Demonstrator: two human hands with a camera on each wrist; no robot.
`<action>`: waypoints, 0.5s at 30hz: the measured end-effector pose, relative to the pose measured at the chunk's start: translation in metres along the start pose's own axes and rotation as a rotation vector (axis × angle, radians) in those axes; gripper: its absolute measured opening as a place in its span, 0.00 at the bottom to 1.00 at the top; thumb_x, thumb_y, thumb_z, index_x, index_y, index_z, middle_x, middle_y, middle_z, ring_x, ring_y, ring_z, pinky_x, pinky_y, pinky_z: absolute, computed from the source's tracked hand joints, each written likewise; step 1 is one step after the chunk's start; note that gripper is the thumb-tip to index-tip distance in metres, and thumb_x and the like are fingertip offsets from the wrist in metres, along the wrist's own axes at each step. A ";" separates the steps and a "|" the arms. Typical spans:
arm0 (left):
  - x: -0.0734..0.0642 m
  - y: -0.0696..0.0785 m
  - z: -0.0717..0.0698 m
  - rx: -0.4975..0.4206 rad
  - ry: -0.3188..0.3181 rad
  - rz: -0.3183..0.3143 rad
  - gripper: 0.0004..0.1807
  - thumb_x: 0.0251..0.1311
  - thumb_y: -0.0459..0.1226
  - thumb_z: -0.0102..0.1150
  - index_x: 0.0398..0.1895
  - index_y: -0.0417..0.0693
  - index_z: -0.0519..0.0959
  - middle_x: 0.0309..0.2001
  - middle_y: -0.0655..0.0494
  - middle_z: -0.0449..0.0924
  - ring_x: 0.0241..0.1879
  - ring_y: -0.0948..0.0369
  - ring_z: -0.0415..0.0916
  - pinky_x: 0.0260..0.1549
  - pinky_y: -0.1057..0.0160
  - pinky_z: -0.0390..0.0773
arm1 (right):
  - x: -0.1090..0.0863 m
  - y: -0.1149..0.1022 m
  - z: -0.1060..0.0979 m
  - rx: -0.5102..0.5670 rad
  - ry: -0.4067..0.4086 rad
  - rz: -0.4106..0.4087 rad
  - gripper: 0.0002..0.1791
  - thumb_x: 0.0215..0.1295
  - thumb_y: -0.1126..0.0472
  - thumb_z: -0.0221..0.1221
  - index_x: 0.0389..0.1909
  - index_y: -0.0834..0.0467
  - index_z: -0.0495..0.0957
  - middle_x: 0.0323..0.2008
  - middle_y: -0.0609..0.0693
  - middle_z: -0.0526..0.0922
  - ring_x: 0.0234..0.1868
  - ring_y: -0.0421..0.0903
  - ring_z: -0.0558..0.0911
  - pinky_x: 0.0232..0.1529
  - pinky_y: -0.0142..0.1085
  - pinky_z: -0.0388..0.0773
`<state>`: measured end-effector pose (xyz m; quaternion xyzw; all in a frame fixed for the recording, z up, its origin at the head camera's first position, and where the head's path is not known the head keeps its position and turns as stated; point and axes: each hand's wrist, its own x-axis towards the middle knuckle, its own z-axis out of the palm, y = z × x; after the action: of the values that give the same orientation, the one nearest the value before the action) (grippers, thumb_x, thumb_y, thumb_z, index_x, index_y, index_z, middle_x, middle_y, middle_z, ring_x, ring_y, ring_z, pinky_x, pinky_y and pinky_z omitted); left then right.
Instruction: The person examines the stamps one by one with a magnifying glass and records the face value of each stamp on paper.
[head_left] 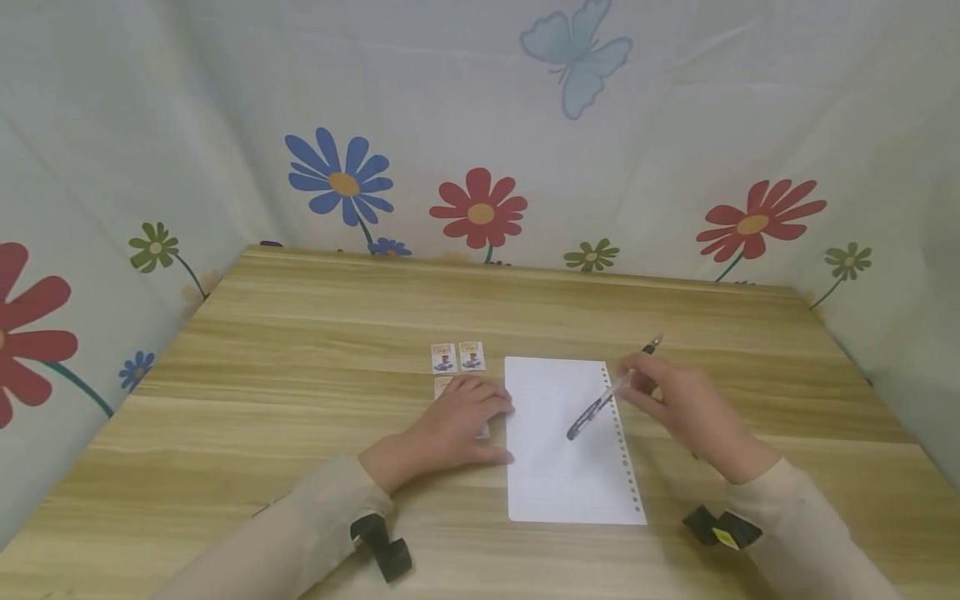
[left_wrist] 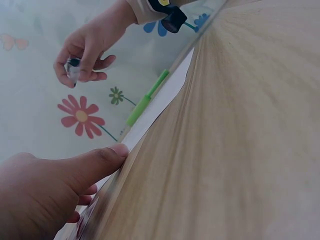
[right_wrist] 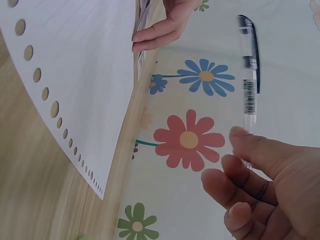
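Pen [head_left: 595,409], pinched by the right hand's [head_left: 686,404] fingers above the paper's [head_left: 555,475] right side: likely light, stiff, slick plastic, so grip mid-barrel, clear of the far-end tip. Left hand [head_left: 453,423] has its thumb spread from the fingers at the paper's left edge; sheet probably thin, creases easily, hold flat.

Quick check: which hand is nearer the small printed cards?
Left. The left hand partly covers the cards in the head view; the right hand is across the paper from them, beyond its holed edge, holding the pen.
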<state>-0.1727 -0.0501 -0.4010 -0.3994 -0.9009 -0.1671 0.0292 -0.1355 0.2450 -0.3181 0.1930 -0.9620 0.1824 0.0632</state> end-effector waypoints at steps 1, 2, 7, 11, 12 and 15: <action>0.000 0.001 0.000 -0.004 -0.002 -0.003 0.32 0.48 0.60 0.65 0.52 0.50 0.78 0.56 0.58 0.77 0.60 0.55 0.68 0.66 0.53 0.61 | 0.000 0.000 0.000 -0.001 0.008 -0.005 0.15 0.59 0.60 0.65 0.47 0.55 0.76 0.30 0.45 0.84 0.30 0.38 0.79 0.35 0.35 0.81; 0.000 0.001 -0.001 -0.008 -0.005 -0.006 0.32 0.48 0.59 0.65 0.52 0.50 0.78 0.56 0.58 0.77 0.60 0.55 0.68 0.66 0.53 0.61 | 0.001 -0.001 0.000 -0.003 0.018 -0.010 0.15 0.59 0.60 0.65 0.47 0.55 0.76 0.29 0.45 0.84 0.30 0.38 0.78 0.34 0.34 0.81; 0.000 0.002 -0.001 -0.011 -0.008 -0.006 0.32 0.49 0.59 0.65 0.52 0.50 0.78 0.56 0.58 0.76 0.60 0.55 0.68 0.66 0.53 0.61 | 0.001 -0.002 -0.001 0.029 0.051 -0.027 0.12 0.62 0.61 0.63 0.45 0.54 0.74 0.25 0.43 0.80 0.25 0.38 0.74 0.24 0.28 0.73; 0.000 0.001 0.000 -0.010 -0.012 -0.004 0.32 0.49 0.59 0.64 0.52 0.50 0.78 0.57 0.58 0.76 0.61 0.55 0.68 0.67 0.53 0.61 | 0.000 -0.004 -0.003 0.061 0.065 -0.013 0.11 0.67 0.61 0.57 0.49 0.54 0.70 0.22 0.45 0.76 0.23 0.38 0.70 0.21 0.28 0.68; 0.000 0.001 -0.001 -0.011 -0.014 -0.004 0.32 0.49 0.60 0.64 0.52 0.50 0.78 0.57 0.58 0.76 0.61 0.55 0.68 0.67 0.53 0.61 | 0.000 -0.005 -0.003 0.071 0.073 -0.012 0.10 0.69 0.61 0.56 0.48 0.54 0.69 0.22 0.45 0.74 0.22 0.38 0.69 0.20 0.28 0.67; 0.000 0.002 -0.002 -0.011 -0.014 -0.006 0.32 0.50 0.59 0.64 0.52 0.50 0.78 0.57 0.58 0.76 0.61 0.55 0.68 0.67 0.53 0.61 | 0.000 -0.007 -0.004 0.084 0.101 -0.011 0.07 0.71 0.61 0.53 0.46 0.56 0.67 0.20 0.45 0.72 0.20 0.37 0.67 0.19 0.28 0.65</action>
<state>-0.1710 -0.0495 -0.3990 -0.3982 -0.9013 -0.1693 0.0205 -0.1321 0.2403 -0.3116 0.1914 -0.9480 0.2318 0.1044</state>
